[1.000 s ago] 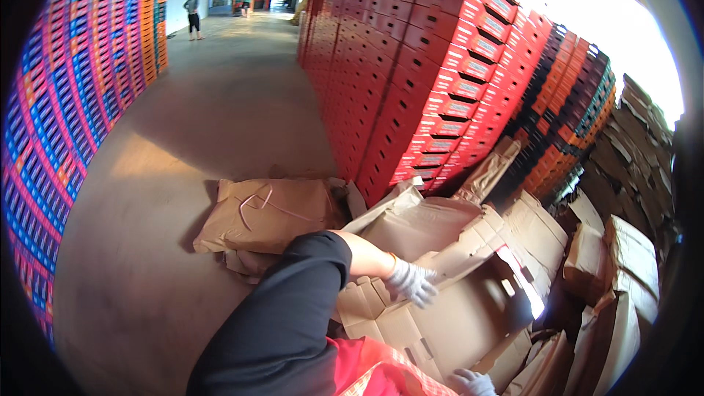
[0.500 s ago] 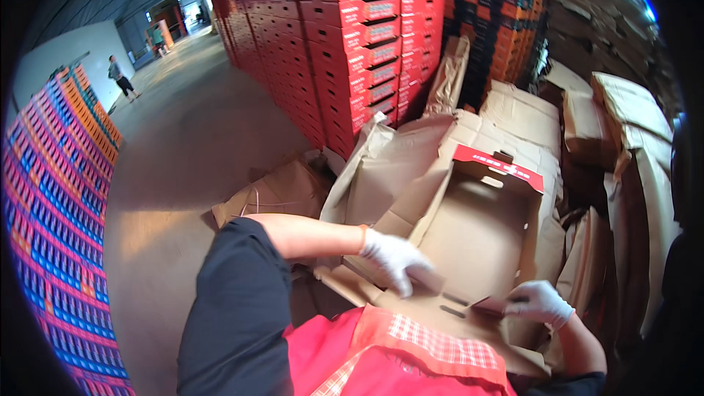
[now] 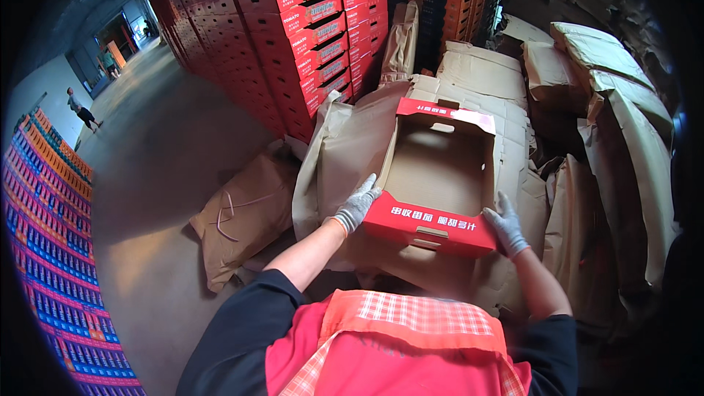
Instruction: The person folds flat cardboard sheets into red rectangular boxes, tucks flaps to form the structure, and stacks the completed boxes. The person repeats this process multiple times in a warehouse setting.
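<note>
Left hand (image 3: 357, 205) and right hand (image 3: 505, 223), fingers clamped on opposite corners of open red-ended carton (image 3: 437, 176), keeping it squared above flattened cardboard (image 3: 352, 147).

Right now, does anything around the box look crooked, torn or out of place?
The red box looks square and undamaged, with the left hand and right hand at its near corners. The oddity is the brown bundle on the floor, crumpled with loose white straps.
</note>
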Demonstrator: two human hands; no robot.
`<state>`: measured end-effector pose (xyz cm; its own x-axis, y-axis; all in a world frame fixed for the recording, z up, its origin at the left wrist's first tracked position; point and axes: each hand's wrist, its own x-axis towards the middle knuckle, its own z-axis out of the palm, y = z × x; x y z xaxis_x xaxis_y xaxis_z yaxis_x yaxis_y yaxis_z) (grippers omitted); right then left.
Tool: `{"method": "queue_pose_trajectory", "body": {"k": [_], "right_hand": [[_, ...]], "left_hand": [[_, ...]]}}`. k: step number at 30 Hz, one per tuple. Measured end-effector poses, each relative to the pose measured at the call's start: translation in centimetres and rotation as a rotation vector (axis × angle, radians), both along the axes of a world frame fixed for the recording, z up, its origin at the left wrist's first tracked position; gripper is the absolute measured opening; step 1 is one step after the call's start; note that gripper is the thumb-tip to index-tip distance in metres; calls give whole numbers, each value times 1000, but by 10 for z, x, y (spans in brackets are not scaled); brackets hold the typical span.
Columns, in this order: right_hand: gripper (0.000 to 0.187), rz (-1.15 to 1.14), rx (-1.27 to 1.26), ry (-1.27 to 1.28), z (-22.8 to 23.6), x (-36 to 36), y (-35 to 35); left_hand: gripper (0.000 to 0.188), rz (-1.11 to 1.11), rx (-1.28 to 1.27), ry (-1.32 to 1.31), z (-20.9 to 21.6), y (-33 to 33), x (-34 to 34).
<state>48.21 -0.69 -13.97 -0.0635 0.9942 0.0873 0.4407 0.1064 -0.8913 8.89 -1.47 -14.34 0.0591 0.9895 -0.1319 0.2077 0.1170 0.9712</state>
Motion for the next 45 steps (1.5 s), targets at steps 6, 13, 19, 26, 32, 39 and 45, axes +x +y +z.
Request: {"method": "queue_pose_trajectory", "body": {"k": [6,13,19,26,32,39,45], "right_hand": [[19,-286,-543,789,-9,31,38],[79,259,-66,277,237,-25,-6],[59,668,558,-816,272,-135,-45],[28,169,676,-186,215,-129,24],[28,224,461,-405,204,-111,35],[22,193,673,-316,210,-120,18],[22,37,721,-619,230,-96,8]], "left_hand": [[76,299,-172,-711,-26,2,36],[34,34,-592,-1462,-58,-53,119],[50,-472,-171,-718,-9,-96,135],[67,-52,1512,441,161,-82,86],[63,-92,1231,604,221,-57,103],[103,-420,741,911,220,-25,80],[101,-331,796,881,209,-12,88]]}}
